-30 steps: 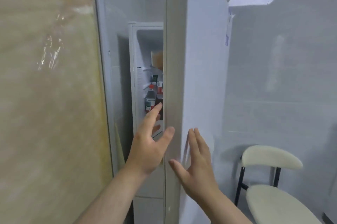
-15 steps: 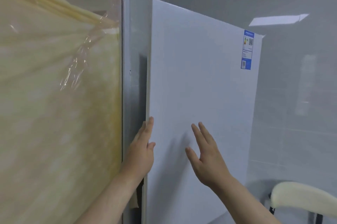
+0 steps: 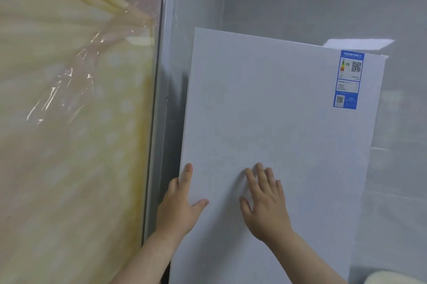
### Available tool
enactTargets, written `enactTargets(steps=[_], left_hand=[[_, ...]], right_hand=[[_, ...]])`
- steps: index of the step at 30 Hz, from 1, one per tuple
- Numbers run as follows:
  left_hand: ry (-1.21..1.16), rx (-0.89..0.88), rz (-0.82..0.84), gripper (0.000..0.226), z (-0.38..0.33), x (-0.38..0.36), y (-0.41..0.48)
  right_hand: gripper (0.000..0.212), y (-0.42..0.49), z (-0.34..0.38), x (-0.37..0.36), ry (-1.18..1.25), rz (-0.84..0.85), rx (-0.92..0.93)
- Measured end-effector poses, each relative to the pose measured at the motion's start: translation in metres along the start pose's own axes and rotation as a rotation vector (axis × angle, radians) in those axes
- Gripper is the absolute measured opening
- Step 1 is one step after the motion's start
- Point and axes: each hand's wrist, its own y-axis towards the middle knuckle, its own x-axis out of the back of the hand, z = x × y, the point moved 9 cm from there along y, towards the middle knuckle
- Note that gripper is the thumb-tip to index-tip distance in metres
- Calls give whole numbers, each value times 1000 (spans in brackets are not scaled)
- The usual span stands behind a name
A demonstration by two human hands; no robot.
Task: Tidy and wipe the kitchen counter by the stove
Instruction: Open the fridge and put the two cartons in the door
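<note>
White fridge door (image 3: 277,110): left hand (image 3: 180,209) flat at its left edge, right hand (image 3: 265,209) flat on its face, both spread straight, gripping nothing. Counter and stove: not in view. Risk: left fingers (image 3: 186,175) by that edge may get pinched; hard push may slam door.

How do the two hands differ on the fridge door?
The left hand sits at the fridge door's left edge, thumb on its front; the right hand lies flat on the face. Left hand's fingers bunch along the edge; right hand's fan out. Both are open, fingers pointing up.
</note>
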Motion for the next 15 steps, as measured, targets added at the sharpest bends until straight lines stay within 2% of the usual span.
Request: enactTargets(steps=[7,10,13,15], left_hand=[[29,-75,-17,104,22,-26,40],[101,-131,-22,107,20,-33,48],[298,-329,-103,115,7,-41,54],[384,-423,-82,124,1,-53,57]], right_hand=[[72,19,-8,-32,-157,-115,-16],[72,21,-12,-42,-209,-116,-1],[73,19,-25,-51,-275,-82,-2],[74,18,-34,-56,-313,-51,-6]])
